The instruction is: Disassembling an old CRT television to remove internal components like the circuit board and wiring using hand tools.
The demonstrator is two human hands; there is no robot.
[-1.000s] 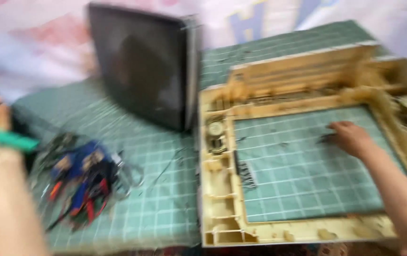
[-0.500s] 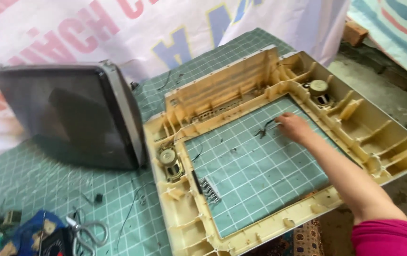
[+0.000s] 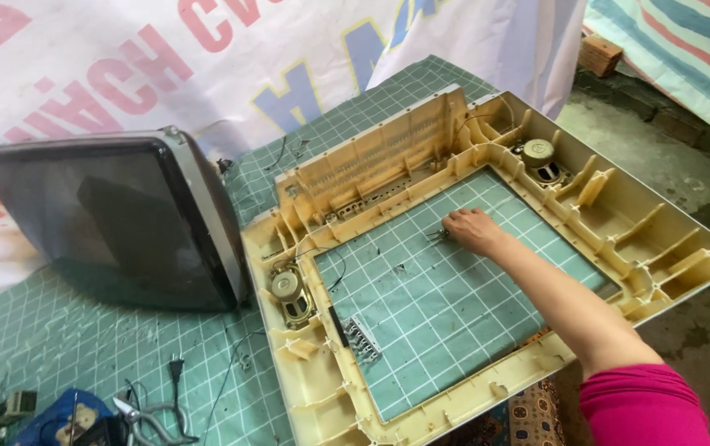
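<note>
Right hand (image 3: 472, 229) shifted left, grip pinching small screws (image 3: 438, 236)

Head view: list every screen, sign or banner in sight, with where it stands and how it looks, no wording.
Dark grey glass picture-tube screen: stands on edge, left on the green grid mat, boxy with rounded corners.
White cloth banner: draped behind the mat, large red, blue and yellow letters.
Cream plastic television front frame: right, no screen; right hand inside its opening.

Yellowed cream frame (image 3: 619, 216), green gridded mat (image 3: 446, 306)
</note>
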